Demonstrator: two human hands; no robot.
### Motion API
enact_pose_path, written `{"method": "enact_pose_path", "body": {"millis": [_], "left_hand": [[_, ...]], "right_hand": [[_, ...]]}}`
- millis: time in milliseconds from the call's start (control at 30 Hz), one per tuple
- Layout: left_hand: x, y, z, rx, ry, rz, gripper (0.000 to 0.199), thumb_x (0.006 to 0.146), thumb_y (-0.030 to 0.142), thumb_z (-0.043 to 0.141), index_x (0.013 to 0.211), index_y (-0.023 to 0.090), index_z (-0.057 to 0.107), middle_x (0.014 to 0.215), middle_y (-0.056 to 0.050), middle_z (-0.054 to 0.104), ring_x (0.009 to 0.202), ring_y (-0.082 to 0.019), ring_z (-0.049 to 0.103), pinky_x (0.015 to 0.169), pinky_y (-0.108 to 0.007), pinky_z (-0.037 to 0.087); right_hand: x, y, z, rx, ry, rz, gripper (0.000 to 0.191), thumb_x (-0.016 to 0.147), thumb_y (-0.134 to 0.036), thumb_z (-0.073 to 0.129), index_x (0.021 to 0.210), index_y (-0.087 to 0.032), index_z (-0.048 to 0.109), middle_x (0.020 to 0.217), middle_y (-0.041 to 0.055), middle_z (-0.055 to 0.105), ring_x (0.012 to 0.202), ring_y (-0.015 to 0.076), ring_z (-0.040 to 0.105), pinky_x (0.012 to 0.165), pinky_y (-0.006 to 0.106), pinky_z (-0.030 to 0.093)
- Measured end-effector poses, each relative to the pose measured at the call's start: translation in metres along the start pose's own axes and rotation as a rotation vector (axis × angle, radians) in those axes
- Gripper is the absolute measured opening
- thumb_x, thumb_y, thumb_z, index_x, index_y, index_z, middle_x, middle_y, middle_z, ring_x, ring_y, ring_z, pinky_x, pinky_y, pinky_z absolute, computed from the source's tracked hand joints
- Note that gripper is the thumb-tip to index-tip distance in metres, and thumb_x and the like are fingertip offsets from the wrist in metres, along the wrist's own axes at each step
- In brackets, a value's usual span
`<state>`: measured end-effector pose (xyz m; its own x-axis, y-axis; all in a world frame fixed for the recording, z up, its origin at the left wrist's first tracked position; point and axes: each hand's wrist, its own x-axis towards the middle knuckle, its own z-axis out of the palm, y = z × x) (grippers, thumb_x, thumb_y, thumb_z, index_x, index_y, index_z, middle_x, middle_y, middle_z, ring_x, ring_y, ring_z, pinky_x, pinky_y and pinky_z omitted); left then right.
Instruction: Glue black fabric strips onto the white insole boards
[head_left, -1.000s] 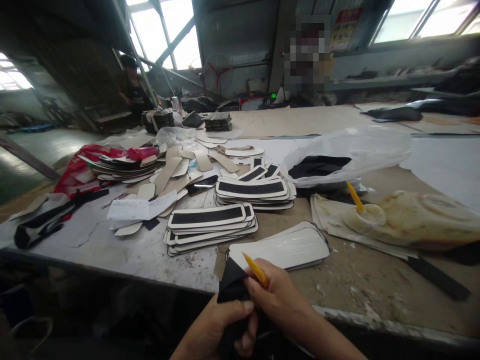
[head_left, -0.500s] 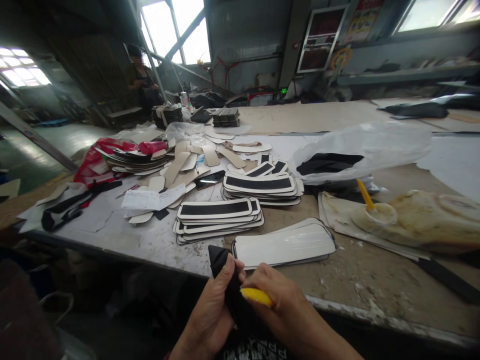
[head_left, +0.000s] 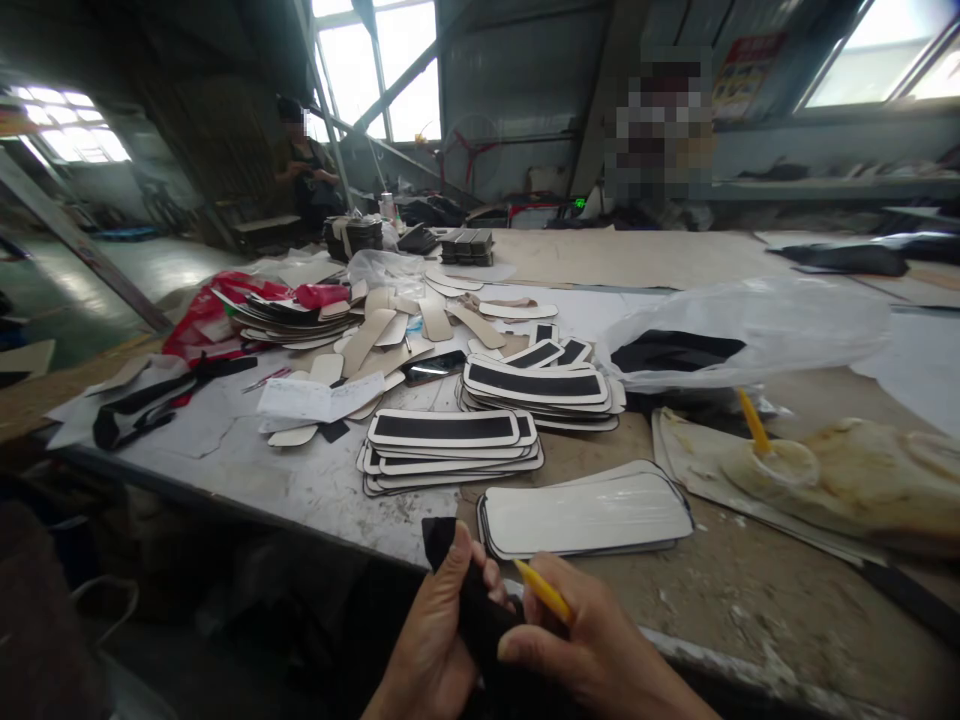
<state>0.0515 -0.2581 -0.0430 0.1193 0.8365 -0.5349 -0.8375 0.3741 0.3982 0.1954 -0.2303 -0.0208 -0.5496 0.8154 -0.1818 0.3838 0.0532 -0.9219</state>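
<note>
Your left hand (head_left: 433, 628) pinches a soft black cloth piece (head_left: 480, 608), end poking past your thumb; your right hand (head_left: 583, 625) grasps a slim yellow pointed tool (head_left: 546, 593) beside it.

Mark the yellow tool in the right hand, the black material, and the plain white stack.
Yellow tool (head_left: 547, 593), head view: middle of its visible shaft.
Black material (head_left: 482, 612), head view: exposed middle section.
Plain white stack (head_left: 589, 514), head view: its upper face.

Across our desk (head_left: 727, 590) we see stacks of white strips with black middles (head_left: 446, 430), a pile of pale panels (head_left: 589, 512), a clear bag (head_left: 802, 325) and a red bag (head_left: 204, 318).
</note>
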Motion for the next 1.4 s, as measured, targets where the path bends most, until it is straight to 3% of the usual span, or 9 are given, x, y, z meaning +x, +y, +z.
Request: {"method": "enact_pose_path", "body": {"millis": [267, 400, 667, 833, 1000, 1133, 1233, 1333, 1400], "left_hand": [[0.000, 0.011, -0.011, 0.270, 0.212, 0.064, 0.032, 0.071, 0.044, 0.064, 0.064, 0.014, 0.056, 0.055, -0.002, 0.055, 0.053, -0.013, 0.053, 0.053, -0.025, 0.044], [0.003, 0.014, -0.017, 0.256, 0.315, 0.073, 0.034, 0.067, 0.041, 0.070, 0.063, 0.017, 0.047, 0.049, 0.003, 0.047, 0.045, -0.008, 0.043, 0.045, -0.021, 0.039], [0.005, 0.021, -0.032, 0.058, 0.174, -0.020, 0.031, 0.074, 0.031, 0.066, 0.059, 0.014, 0.045, 0.046, 0.009, 0.030, 0.039, -0.001, 0.021, 0.037, -0.015, 0.019], [0.001, 0.031, -0.037, 0.053, 0.144, 0.014, 0.026, 0.075, 0.035, 0.064, 0.079, 0.010, 0.060, 0.047, 0.010, 0.024, 0.040, -0.001, 0.015, 0.036, -0.015, 0.013], [-0.015, 0.054, -0.033, 0.269, 0.107, 0.130, 0.040, 0.075, 0.028, 0.065, 0.111, 0.013, 0.055, 0.047, 0.011, 0.023, 0.042, -0.002, 0.014, 0.038, -0.017, 0.014], [-0.030, 0.066, -0.006, 0.525, 0.011, 0.111, 0.058, 0.063, 0.028, 0.074, 0.116, 0.017, 0.052, 0.047, 0.011, 0.033, 0.038, -0.002, 0.020, 0.038, -0.019, 0.015], [-0.035, 0.062, 0.017, 0.713, -0.113, 0.004, 0.065, 0.055, 0.017, 0.079, 0.116, 0.021, 0.056, 0.055, 0.007, 0.050, 0.048, -0.007, 0.043, 0.046, -0.019, 0.031], [-0.031, 0.054, 0.026, 0.806, -0.358, -0.130, 0.038, 0.060, 0.012, 0.073, 0.097, 0.019, 0.066, 0.082, -0.003, 0.063, 0.079, -0.016, 0.055, 0.073, -0.025, 0.040], [-0.027, 0.053, 0.022, 0.804, -0.445, -0.161, 0.021, 0.065, 0.015, 0.069, 0.086, 0.016, 0.067, 0.081, -0.005, 0.062, 0.073, -0.014, 0.053, 0.071, -0.025, 0.041]], "right_hand": [[0.004, -0.007, -0.025, 0.017, -0.082, 0.025, 0.025, 0.082, -0.039, 0.049, 0.069, -0.019, 0.042, 0.063, -0.0050, 0.037, 0.057, 0.0095, 0.033, 0.053, 0.021, 0.030], [0.001, -0.003, -0.040, -0.001, -0.071, 0.097, 0.027, 0.083, -0.038, 0.049, 0.067, -0.020, 0.038, 0.060, -0.0063, 0.034, 0.054, 0.0084, 0.029, 0.049, 0.020, 0.028], [0.001, -0.003, -0.060, 0.036, -0.096, 0.171, 0.024, 0.079, -0.042, 0.054, 0.080, -0.020, 0.048, 0.064, -0.0046, 0.043, 0.057, 0.0092, 0.037, 0.052, 0.020, 0.034], [0.000, -0.012, -0.067, -0.026, -0.161, 0.167, 0.028, 0.084, -0.045, 0.047, 0.077, -0.018, 0.053, 0.066, -0.0027, 0.047, 0.060, 0.0102, 0.040, 0.055, 0.021, 0.036], [-0.004, -0.025, -0.074, -0.134, -0.182, 0.103, 0.023, 0.086, -0.040, 0.046, 0.077, -0.020, 0.054, 0.068, -0.0030, 0.050, 0.062, 0.0104, 0.042, 0.058, 0.020, 0.037], [-0.003, -0.039, -0.073, -0.187, -0.223, 0.034, 0.025, 0.088, -0.038, 0.045, 0.076, -0.019, 0.056, 0.071, -0.0024, 0.053, 0.063, 0.0101, 0.045, 0.058, 0.019, 0.037], [-0.002, -0.052, -0.071, -0.229, -0.274, 0.003, 0.024, 0.088, -0.037, 0.046, 0.079, -0.020, 0.058, 0.072, -0.0023, 0.056, 0.066, 0.0102, 0.048, 0.060, 0.019, 0.038], [-0.002, -0.060, -0.072, -0.274, -0.304, -0.004, 0.022, 0.087, -0.037, 0.048, 0.080, -0.020, 0.059, 0.072, -0.0025, 0.057, 0.067, 0.0105, 0.050, 0.061, 0.019, 0.039], [-0.003, -0.058, -0.077, -0.292, -0.291, -0.019, 0.022, 0.088, -0.036, 0.046, 0.080, -0.020, 0.058, 0.072, -0.0026, 0.056, 0.067, 0.0102, 0.050, 0.061, 0.019, 0.039]]}}
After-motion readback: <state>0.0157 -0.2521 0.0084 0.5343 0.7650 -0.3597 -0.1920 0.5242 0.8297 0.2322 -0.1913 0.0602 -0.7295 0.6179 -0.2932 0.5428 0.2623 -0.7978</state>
